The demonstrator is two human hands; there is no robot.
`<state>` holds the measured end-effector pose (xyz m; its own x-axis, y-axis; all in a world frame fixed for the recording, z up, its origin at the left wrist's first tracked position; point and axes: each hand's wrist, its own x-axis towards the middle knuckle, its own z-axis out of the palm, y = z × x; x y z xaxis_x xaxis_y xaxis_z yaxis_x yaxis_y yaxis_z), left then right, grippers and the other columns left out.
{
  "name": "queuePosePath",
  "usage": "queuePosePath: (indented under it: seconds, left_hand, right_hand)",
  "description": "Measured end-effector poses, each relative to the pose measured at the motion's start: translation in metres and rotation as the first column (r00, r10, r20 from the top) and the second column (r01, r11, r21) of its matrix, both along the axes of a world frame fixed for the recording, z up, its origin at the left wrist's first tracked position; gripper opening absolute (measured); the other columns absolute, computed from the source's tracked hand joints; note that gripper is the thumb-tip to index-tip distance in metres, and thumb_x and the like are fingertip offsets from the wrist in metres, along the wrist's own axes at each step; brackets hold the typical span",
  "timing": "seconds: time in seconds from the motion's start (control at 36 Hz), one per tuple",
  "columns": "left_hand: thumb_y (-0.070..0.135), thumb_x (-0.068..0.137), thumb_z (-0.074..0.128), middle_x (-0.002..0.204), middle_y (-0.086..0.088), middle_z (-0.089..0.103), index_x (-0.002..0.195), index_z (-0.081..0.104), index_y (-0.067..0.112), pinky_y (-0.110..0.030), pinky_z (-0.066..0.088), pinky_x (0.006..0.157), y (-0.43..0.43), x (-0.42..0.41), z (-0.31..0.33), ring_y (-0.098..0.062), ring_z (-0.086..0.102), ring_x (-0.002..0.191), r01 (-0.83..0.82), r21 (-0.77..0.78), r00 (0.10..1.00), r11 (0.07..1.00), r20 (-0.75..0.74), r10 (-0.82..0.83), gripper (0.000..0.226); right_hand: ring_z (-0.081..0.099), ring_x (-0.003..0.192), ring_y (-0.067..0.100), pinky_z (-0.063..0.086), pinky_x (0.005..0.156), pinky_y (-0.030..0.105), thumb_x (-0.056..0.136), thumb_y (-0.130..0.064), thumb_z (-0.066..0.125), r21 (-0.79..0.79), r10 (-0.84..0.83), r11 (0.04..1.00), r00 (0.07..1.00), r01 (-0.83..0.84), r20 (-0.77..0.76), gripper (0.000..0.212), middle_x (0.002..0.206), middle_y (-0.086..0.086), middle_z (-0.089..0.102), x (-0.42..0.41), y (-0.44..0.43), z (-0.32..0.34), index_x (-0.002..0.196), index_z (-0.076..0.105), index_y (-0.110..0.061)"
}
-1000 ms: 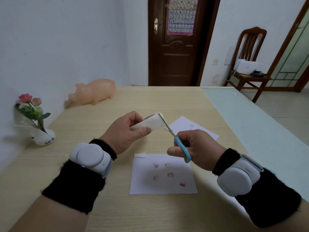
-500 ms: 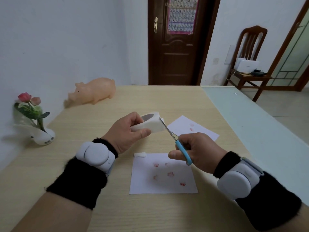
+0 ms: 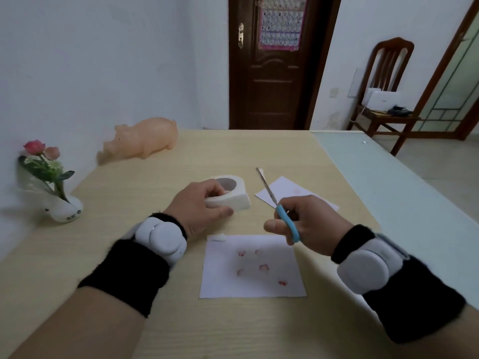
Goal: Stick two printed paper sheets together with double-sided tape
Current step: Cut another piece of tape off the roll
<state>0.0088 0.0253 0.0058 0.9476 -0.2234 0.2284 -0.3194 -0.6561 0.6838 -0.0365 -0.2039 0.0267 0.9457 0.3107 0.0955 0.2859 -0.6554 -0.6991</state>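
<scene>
White foam roll of double-sided tape [image 3: 229,197] gripped in the curled left hand [image 3: 199,207] over a pale wooden table [image 3: 181,322], blue-handled scissors [image 3: 286,224] clasped in the right hand [image 3: 309,228]
Light and squashy, the roll looks best held by its outer rim; the near printed paper sheet [image 3: 252,275] and far sheet [image 3: 286,189] lie flat

Wooden table [image 3: 155,320]: near printed sheet [image 3: 252,268], far printed sheet [image 3: 290,187], pig figure [image 3: 145,139], flower vase [image 3: 64,209] at left.

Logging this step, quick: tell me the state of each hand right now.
Left hand: holding the tape roll.
Right hand: holding the blue-handled scissors, blades pointing up and away.
</scene>
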Motion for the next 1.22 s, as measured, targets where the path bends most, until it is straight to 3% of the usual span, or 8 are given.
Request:
queuePosePath:
  seconds: [0.19, 0.36, 0.47, 0.56, 0.67, 0.83, 1.03, 1.22]
  left_hand:
    - [0.028, 0.071, 0.076, 0.107, 0.016, 0.044, 0.074, 0.047, 0.044, -0.011, 0.023, 0.085, 0.003, -0.005, -0.014, 0.002, 0.033, 0.111, 0.022, 0.252, 1.000, 0.968, -0.021, -0.017, 0.033]
    - [0.036, 0.071, 0.077, 0.110, 0.015, 0.047, 0.096, 0.061, 0.036, -0.011, 0.022, 0.088, 0.003, -0.003, -0.011, -0.002, 0.031, 0.128, -0.001, 0.279, 1.000, 0.960, 0.015, -0.004, 0.029]
    - [0.026, 0.079, 0.072, 0.095, 0.016, 0.059, 0.090, 0.068, 0.028, -0.016, 0.033, 0.084, 0.002, -0.006, 0.005, -0.004, 0.052, 0.104, -0.133, 0.029, 0.971, 0.991, 0.202, 0.124, 0.012]
    - [0.014, 0.081, 0.069, 0.078, 0.014, 0.065, 0.076, 0.066, 0.033, -0.008, 0.041, 0.067, 0.000, -0.012, 0.022, 0.003, 0.056, 0.069, -0.065, -0.244, 0.979, 0.968, 0.171, 0.109, 0.020]
    - [0.008, 0.083, 0.066, 0.069, 0.010, 0.068, 0.073, 0.069, 0.027, -0.008, 0.044, 0.063, -0.006, -0.021, 0.042, 0.000, 0.057, 0.063, 0.037, -0.357, 0.994, 0.933, 0.110, 0.002, 0.022]
    - [0.010, 0.082, 0.068, 0.063, 0.020, 0.068, 0.072, 0.070, 0.029, -0.005, 0.041, 0.061, -0.007, -0.024, 0.048, 0.002, 0.058, 0.063, 0.073, -0.175, 0.996, 0.982, 0.066, -0.062, 0.021]
    - [0.015, 0.077, 0.074, 0.072, 0.015, 0.065, 0.074, 0.070, 0.032, -0.003, 0.039, 0.064, -0.010, -0.025, 0.045, 0.004, 0.059, 0.067, 0.087, -0.062, 0.996, 0.994, 0.022, -0.086, 0.018]
    - [0.018, 0.075, 0.075, 0.070, 0.009, 0.062, 0.069, 0.065, 0.038, -0.016, 0.042, 0.068, -0.013, -0.023, 0.041, -0.007, 0.056, 0.068, 0.078, 0.033, 0.995, 0.996, 0.065, -0.080, 0.023]
  right_hand:
    - [0.054, 0.046, 0.002, 0.039, 0.051, 0.010, 0.069, -0.046, 0.075, -0.006, -0.018, 1.000, 0.998, 0.017, -0.062, 0.032, 0.048, -0.007, 0.061, -0.003, 0.000, -0.009, 0.066, 0.059, -0.019]
    - [0.046, 0.046, 0.002, 0.037, 0.048, 0.010, 0.062, -0.052, 0.076, -0.096, -0.043, 0.995, 0.999, 0.041, -0.020, 0.033, 0.049, -0.008, 0.055, -0.002, 0.001, -0.005, 0.073, 0.063, -0.024]
    - [0.041, 0.051, 0.006, 0.036, 0.053, 0.015, 0.065, -0.050, 0.077, -0.187, -0.045, 0.981, 0.996, 0.059, 0.081, 0.039, 0.054, -0.009, 0.048, -0.004, -0.001, -0.004, 0.087, 0.067, -0.020]
    - [0.040, 0.051, 0.007, 0.033, 0.053, 0.018, 0.066, -0.050, 0.077, -0.233, -0.025, 0.971, 0.989, 0.059, 0.148, 0.040, 0.055, -0.009, 0.046, -0.006, 0.000, -0.004, 0.085, 0.065, -0.017]
    - [0.040, 0.055, 0.006, 0.028, 0.050, 0.014, 0.069, -0.052, 0.075, -0.319, 0.005, 0.946, 0.979, 0.060, 0.201, 0.035, 0.058, -0.011, 0.047, -0.006, 0.001, -0.001, 0.084, 0.060, -0.023]
    - [0.044, 0.081, 0.014, 0.033, 0.065, 0.025, 0.067, -0.057, 0.073, -0.407, 0.025, 0.910, 0.970, 0.078, 0.243, 0.052, 0.082, -0.006, 0.055, -0.005, 0.002, -0.002, 0.107, 0.063, -0.026]
    - [0.040, 0.086, 0.013, 0.033, 0.069, 0.025, 0.070, -0.056, 0.070, -0.437, 0.039, 0.896, 0.965, 0.080, 0.258, 0.053, 0.085, -0.007, 0.054, -0.004, 0.002, -0.004, 0.115, 0.060, -0.030]
    - [0.040, 0.091, 0.015, 0.041, 0.077, 0.028, 0.069, -0.056, 0.071, -0.471, 0.044, 0.876, 0.955, 0.104, 0.294, 0.055, 0.088, -0.005, 0.056, -0.001, 0.002, -0.008, 0.117, 0.060, -0.032]
